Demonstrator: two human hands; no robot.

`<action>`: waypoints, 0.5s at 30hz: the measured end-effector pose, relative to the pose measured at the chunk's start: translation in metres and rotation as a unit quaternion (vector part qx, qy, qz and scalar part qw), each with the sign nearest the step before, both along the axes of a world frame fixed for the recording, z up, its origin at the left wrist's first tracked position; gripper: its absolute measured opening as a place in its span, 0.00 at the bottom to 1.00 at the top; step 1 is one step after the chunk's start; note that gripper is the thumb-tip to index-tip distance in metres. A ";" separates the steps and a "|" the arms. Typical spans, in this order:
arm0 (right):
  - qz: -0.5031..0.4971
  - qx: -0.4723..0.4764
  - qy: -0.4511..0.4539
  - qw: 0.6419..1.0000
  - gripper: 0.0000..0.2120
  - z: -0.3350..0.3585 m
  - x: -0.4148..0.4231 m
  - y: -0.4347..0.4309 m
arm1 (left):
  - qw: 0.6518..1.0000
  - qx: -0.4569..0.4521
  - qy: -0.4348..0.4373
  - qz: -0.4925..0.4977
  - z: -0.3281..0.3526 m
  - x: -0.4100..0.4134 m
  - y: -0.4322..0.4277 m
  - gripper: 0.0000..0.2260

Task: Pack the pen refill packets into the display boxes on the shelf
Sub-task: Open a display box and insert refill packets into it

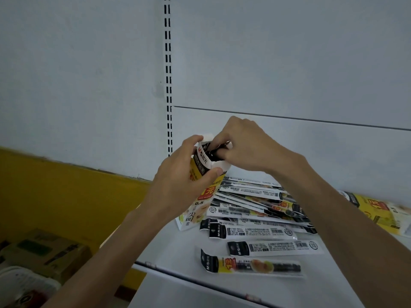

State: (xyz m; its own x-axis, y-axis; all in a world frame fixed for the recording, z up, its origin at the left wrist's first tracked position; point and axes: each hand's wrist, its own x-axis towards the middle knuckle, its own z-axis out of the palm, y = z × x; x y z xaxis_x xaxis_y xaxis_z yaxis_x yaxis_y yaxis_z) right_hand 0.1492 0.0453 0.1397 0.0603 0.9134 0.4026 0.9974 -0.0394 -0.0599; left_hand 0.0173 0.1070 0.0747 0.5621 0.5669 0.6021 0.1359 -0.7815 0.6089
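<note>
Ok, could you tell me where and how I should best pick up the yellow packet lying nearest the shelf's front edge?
Probably pinch the yellow packet across its narrow width near the middle, coming down from above on the front-edge side of the shelf. It lies flat, long side running left to right, apart from the pile, so both long edges look free.

2 display boxes: upright box at centre, flat box at 3 o'clock. Refill pkts: 2 loose pkts toward 5 o'clock, plus a heap too overlapped to count. 2 hands, left hand and right hand, at 12 o'clock of the heap.
</note>
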 end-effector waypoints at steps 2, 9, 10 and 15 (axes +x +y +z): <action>0.020 -0.035 0.050 0.998 0.13 0.003 0.003 -0.004 | 1.000 0.000 -0.001 0.002 0.000 0.000 0.001 0.28; 0.044 0.138 0.160 0.976 0.05 -0.004 0.009 -0.013 | 1.000 -0.004 -0.008 0.010 0.001 -0.002 0.003 0.27; 0.046 0.123 0.146 0.981 0.05 -0.006 0.006 -0.012 | 1.000 -0.006 -0.011 0.011 0.000 -0.002 0.004 0.27; 0.057 0.076 0.151 0.984 0.15 -0.012 0.001 -0.010 | 1.000 -0.024 -0.015 0.009 0.000 -0.003 0.008 0.26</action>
